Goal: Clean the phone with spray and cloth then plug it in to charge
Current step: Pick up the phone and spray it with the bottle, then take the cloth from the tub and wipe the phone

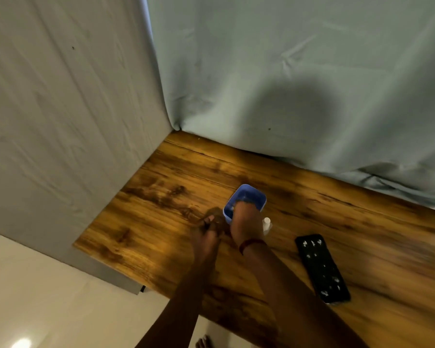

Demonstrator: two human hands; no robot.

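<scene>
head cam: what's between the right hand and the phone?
A small white spray bottle, close beside the right hand. Past it, bare wooden table up to the phone. This shows in the head view.

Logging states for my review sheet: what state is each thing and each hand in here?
Phone: flat on table, screen dark with white specks, no cable seen.
Box: open, no lid.
Right hand: fingers inside box, grip hidden.
Left hand: beside box, grip unclear.
Bottle: upright by right wrist.
</scene>
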